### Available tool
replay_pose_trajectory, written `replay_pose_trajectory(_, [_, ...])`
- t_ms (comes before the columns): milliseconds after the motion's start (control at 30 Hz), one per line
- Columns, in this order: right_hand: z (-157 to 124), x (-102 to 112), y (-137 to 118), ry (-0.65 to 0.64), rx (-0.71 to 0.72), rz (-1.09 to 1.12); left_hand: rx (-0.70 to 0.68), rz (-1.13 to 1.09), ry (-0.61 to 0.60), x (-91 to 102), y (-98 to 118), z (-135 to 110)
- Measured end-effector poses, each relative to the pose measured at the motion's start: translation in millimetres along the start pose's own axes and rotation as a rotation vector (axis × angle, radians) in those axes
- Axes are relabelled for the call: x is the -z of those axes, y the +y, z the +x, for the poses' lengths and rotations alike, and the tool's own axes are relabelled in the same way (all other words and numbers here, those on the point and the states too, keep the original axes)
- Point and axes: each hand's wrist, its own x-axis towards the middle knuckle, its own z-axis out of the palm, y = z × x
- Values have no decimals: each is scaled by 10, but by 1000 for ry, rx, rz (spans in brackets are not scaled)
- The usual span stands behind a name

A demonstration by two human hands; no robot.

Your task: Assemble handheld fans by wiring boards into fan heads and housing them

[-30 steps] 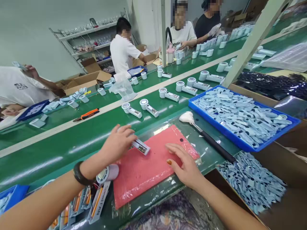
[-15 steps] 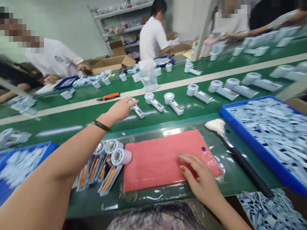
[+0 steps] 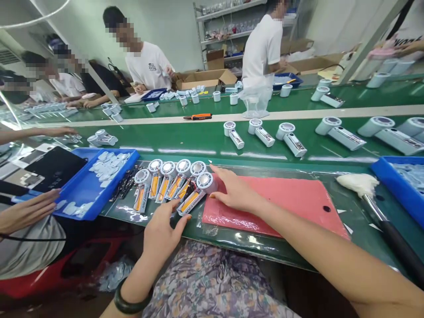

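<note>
Several pale blue handheld fans lie in a row on the bench, their handles uncovered over orange cells and wires. The nearest fan (image 3: 191, 202) slants at the row's right end, its round head on the edge of a red mat (image 3: 265, 198). My left hand (image 3: 164, 232) is at the lower end of its handle, thumb and fingers apart. My right hand (image 3: 233, 187) reaches over the mat to that fan's head, thumb and forefinger spread on either side of it. Neither hand is visibly closed on the fan; whether the fingertips touch it is unclear.
Closed fans (image 3: 293, 139) stand along the green conveyor (image 3: 165, 145), with orange-handled pliers (image 3: 198, 117) beyond. A blue tray (image 3: 96, 198) of pale parts lies left, near a co-worker's hand (image 3: 29, 210). At right are a black-handled tool (image 3: 391, 229) with a white-wrapped head and another blue tray (image 3: 384, 172).
My left hand has come back from a fan on the conveyor to the uncovered fans. My right hand has moved left across the mat to the nearest fan. The view has turned left.
</note>
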Motion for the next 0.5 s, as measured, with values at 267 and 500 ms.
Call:
replay_pose_trajectory(267, [-258, 147, 57, 57, 77, 47, 23, -386, -95, -5, 311, -78])
replay_pose_trajectory(500, [-622, 599, 360, 7, -65, 125, 119, -554, -162, -134, 405, 333])
